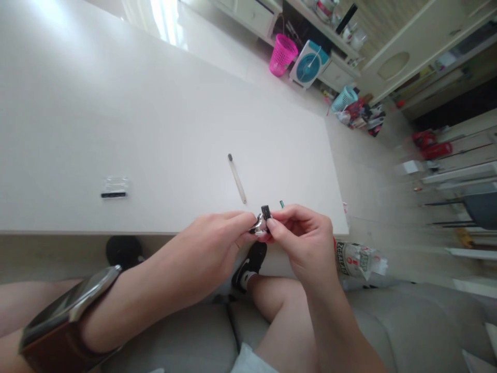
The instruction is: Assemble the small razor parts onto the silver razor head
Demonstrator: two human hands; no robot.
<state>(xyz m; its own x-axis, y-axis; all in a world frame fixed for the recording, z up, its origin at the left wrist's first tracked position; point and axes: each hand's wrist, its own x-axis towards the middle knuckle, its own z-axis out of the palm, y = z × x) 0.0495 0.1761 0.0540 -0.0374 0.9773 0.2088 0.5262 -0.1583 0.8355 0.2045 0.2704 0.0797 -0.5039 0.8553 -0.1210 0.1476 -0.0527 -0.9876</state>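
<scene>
Both hands meet over the table's front edge, around a small black piece (266, 212) and crinkled clear plastic (260, 225). My left hand (219, 238) is closed, pinching the plastic between thumb and fingers. The fingers of my right hand (306, 235) are shut on the black piece, whose exact kind I cannot make out. A small teal tip (281, 204) shows just beyond my right fingers; the rest of it is hidden. Farther in on the table lies a pale toothbrush (238, 179) with a dark head. To the left rests a small clear packet (115, 186) with a black strip.
The white table (166, 129) ends just under my hands and at the right. A printed plastic bag (355, 259) hangs or stands beside its right corner. Beyond it on the floor are a pink basket (283, 54), a blue-and-white fan (309, 65) and a light-blue basket (344, 98).
</scene>
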